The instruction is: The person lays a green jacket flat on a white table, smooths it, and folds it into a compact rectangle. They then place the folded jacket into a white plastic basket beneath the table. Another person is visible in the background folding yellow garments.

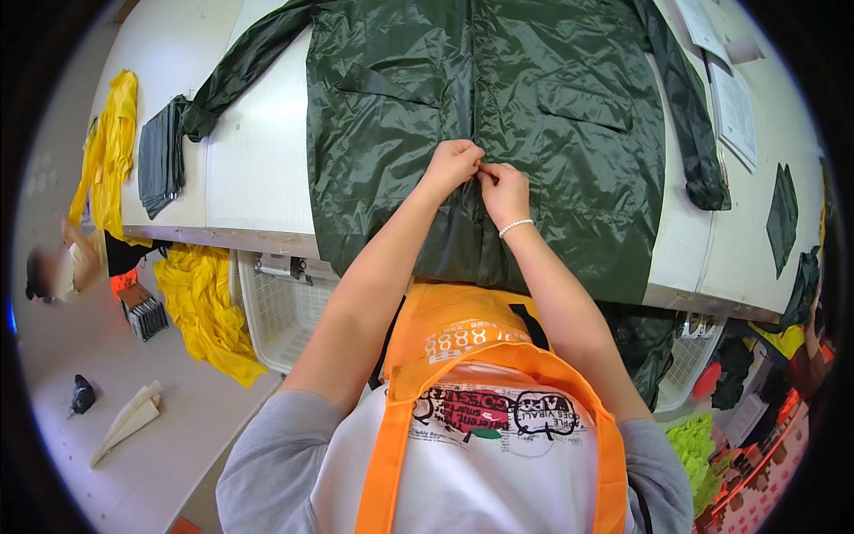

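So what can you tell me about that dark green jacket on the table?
The dark green jacket looks like thin, shiny, crinkled rainwear fabric. It lies flat, front up, on the white table, sleeves spread to both sides, hem hanging over the near edge. Two flapped chest pockets show. The left hand and right hand pinch its centre front closure together, low down.

— Table (258,160): what room do you have?

— Your left side: bare white surface between the jacket (551,116) and the folded grey cloth (160,156); only the left sleeve (245,62) crosses it, high up.

— Your right?

— Narrower. The right sleeve (689,125) runs down beside the papers (734,98), and a dark cloth piece (783,214) lies near the edge.

— Centre?

— Taken. The jacket covers it, and your left hand (452,165) and right hand (503,189) meet, touching, at its front seam.

— Below the edge?

— A white basket (280,307) and yellow fabric (209,311) crowd the space.
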The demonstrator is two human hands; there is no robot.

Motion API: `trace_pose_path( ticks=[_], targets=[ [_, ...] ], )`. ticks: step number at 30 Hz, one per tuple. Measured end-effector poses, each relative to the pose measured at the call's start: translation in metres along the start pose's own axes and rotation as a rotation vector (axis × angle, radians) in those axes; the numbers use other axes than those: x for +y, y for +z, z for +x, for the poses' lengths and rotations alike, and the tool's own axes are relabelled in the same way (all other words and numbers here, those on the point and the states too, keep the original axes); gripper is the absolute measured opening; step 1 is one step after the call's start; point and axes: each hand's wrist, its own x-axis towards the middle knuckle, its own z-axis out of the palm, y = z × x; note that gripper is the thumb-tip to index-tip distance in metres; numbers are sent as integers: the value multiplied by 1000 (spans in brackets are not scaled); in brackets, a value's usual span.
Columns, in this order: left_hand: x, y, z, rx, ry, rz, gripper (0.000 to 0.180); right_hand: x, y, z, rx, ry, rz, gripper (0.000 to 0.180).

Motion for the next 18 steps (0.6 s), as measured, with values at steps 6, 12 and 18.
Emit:
trace_pose_path(
  ticks=[6, 12, 18],
  targets=[
    [9, 3, -20, 249, 37, 857, 36, 9, 3, 4, 35, 134, 145, 10],
    [-1, -14, -15, -81, -3, 230, 27, 4, 7, 0, 52, 103, 132, 9],
    [-12, -13, -17, -110, -16, -51, 23, -2, 7, -3, -13, 135, 282, 17]
  ],
)
